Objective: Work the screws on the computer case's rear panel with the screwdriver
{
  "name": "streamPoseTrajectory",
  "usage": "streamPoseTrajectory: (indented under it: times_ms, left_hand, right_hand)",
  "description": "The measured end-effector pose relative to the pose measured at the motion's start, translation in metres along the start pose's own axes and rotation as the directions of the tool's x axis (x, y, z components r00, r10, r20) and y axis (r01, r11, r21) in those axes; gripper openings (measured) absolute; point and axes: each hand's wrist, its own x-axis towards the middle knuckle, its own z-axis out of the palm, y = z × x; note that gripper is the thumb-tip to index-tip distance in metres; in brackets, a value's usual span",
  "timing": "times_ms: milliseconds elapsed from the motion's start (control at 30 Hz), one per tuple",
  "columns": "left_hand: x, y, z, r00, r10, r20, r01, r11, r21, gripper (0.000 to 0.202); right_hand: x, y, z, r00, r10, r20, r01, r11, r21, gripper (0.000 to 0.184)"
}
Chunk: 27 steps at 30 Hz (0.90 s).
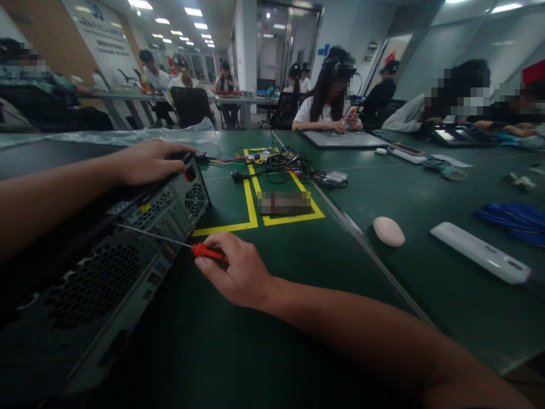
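A black desktop computer case (pixel 174 211) lies on the left of the green table, its rear panel with vents and ports turned towards my right. My left hand (pixel 149 162) rests on the far end of its top, fingers stretched out and thumb apart, near the rear edge. With my right hand (pixel 240 267) I grip the red handle of a screwdriver (pixel 210 253) between thumb and fingers. Its long thin shaft points left, and the tip reaches the rear panel near the upper edge. Whether the tip sits in a screw, I cannot tell.
Bundled cables (pixel 293 162) and a blurred-out item (pixel 283 203) lie within yellow tape marks. Right of them are a pink mouse (pixel 389 231), a white oblong device (pixel 481 253) and blue cloth (pixel 513 220). Across the table, people work on a flat panel (pixel 344 140).
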Motion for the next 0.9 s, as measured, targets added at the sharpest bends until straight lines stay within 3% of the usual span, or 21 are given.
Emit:
streamPoseTrajectory:
  times_ms: [433,600,900]
  left_hand:
    - [-0.0007,0.0035,-0.0013,1.0,0.0,0.022,0.0,1.0,-0.007,0.083]
    - [-0.0015,0.004,-0.0019,1.0,-0.016,0.01,0.017,1.0,-0.014,0.082]
    - [-0.0009,0.0028,-0.0022,1.0,0.0,0.023,0.001,1.0,-0.014,0.084]
  right_hand:
    - [-0.0003,-0.0028,-0.0001,0.998,0.041,0.048,-0.044,0.998,0.046,0.039]
    - [0.0003,0.0001,0.0012,0.999,0.003,0.042,-0.006,0.997,0.072,0.024]
    - [0.0008,0.0004,0.0014,0.998,0.018,0.058,-0.023,0.996,0.091,0.025]
